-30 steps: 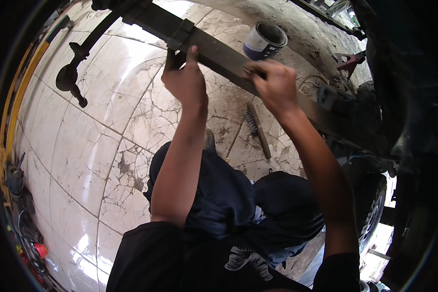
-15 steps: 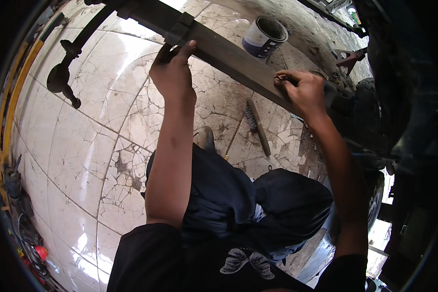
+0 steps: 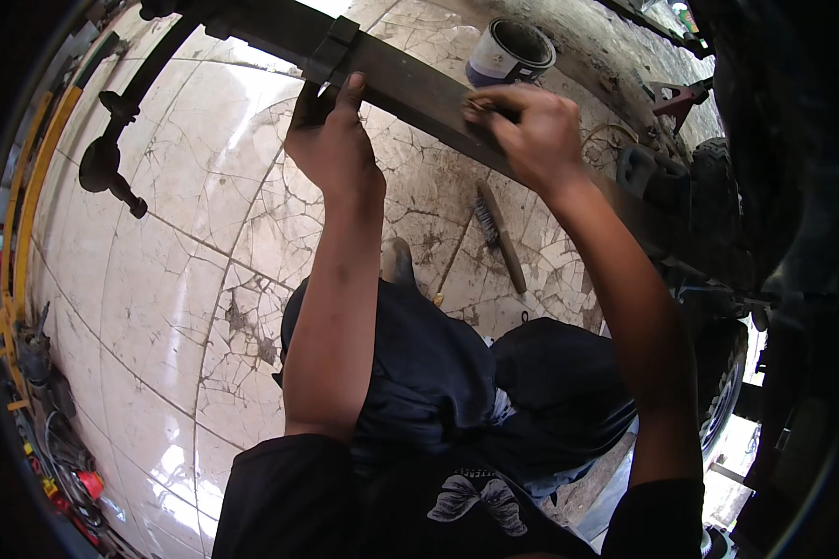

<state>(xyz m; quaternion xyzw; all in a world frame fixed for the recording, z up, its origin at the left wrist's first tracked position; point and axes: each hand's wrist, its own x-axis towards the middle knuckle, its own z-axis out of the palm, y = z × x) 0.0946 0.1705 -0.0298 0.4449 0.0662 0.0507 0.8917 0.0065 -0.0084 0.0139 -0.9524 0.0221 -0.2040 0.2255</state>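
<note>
A long, dark, flat metal bar (image 3: 419, 91) slants across the top, from upper left down to the right. A squarish band (image 3: 332, 48) wraps around it. Beside this band, my left hand (image 3: 337, 149) grips the bar's near edge, thumb up and the other fingers partly hidden below. My right hand (image 3: 543, 138) rests farther right on the bar's upper face. Its fingers are pinched together around something small and dark, too hidden to name.
A wire brush (image 3: 502, 238) with a wooden handle lies on the cracked tile floor (image 3: 158, 279). Behind the bar stands an open paint can (image 3: 511, 54). A dark jointed rod (image 3: 110, 149) hangs at left. Dark vehicle parts and a tyre (image 3: 725, 382) fill the right side.
My right hand has slid along the bar to the left, toward my left hand, its fingers still pinched. My left hand keeps its place by the band. The view has shifted slightly.
</note>
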